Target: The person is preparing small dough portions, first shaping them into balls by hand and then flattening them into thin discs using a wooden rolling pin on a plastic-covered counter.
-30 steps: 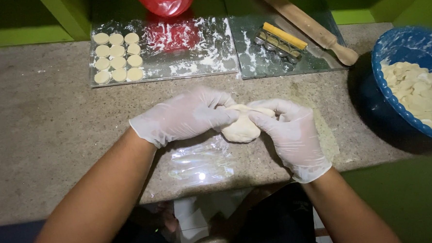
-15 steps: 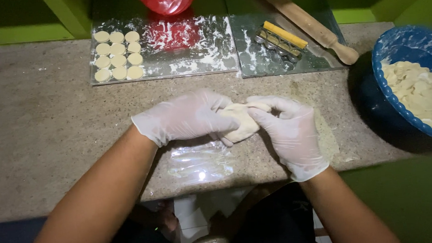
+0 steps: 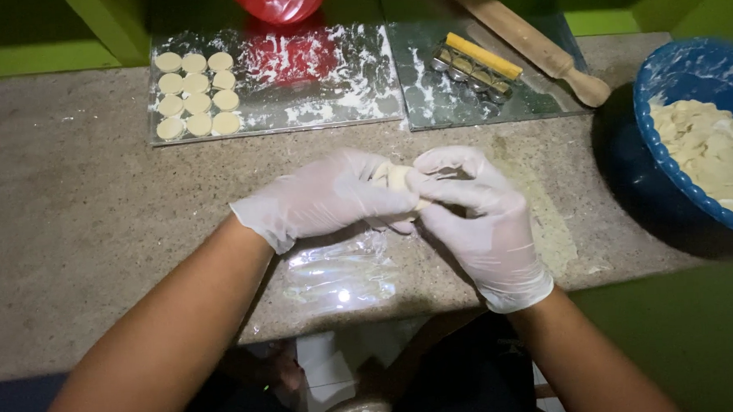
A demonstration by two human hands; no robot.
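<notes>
- Head view: the left hand [image 3: 329,201] and right hand [image 3: 476,218], both in thin white gloves, meet over the middle of the bench [image 3: 70,219]; each grip is closed on one small dough piece [image 3: 397,178], held just above the stone so fingers can work it from both sides.
- A plastic sheet [image 3: 341,273] lies flat right under the hands, likely to keep dough off the stone.
- Dough discs [image 3: 197,102] sit in neat rows on a floured glass plate [image 3: 329,109] at the far edge, apart so they do not stick.
- A roller cutter [image 3: 472,65] and rolling pin [image 3: 528,42] rest on a second plate, within reach.
- A blue bowl [image 3: 657,168] of pale dough scraps stands at the right, near the right hand.
</notes>
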